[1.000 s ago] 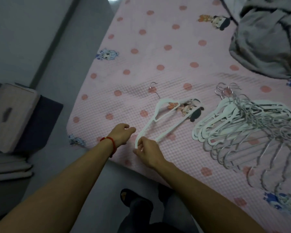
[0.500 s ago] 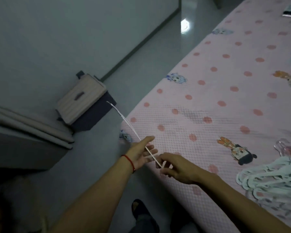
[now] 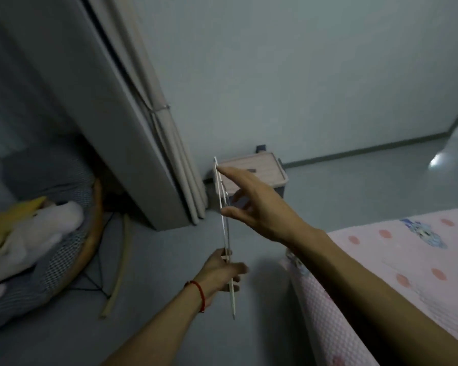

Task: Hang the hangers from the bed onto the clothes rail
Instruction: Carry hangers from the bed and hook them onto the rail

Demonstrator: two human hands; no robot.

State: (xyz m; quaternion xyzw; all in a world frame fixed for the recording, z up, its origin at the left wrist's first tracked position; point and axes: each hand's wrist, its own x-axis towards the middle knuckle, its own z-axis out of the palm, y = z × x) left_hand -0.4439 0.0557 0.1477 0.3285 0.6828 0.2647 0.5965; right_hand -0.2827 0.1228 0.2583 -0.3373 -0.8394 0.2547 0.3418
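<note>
- The floor (image 3: pixel 354 186) is taking up most of the frame, grey and glossy, with a light reflection showing at far right.
- A grey panel with a bundled curtain (image 3: pixel 167 143) is standing at upper left, reaching down to the floor.
- The bed (image 3: pixel 407 265) is occupying the lower right corner; its pink quilted cover is showing darker pink dots and a blue cartoon print. No hangers are visible on the part in view.
- A round chair (image 3: pixel 64 233) with a checked cushion is sitting at lower left, carrying a white and yellow soft item that is too blurred to identify.
- A storage box (image 3: pixel 259 170) with a pale lid is resting on the floor against the wall, behind the hands.
- The right hand (image 3: pixel 259 204) is reaching forward above the floor with fingers spread; the index fingertip and thumb are touching the upper part of the hanger.
- The left hand (image 3: pixel 222 273), wearing a red string at the wrist, is closing around the lower part of the hanger, fingers curled on it.
- The hanger (image 3: pixel 224 220) is white and thin, seen edge-on, held nearly upright in the air between both hands, left of the bed and in front of the storage box. Its hook cannot be made out.
</note>
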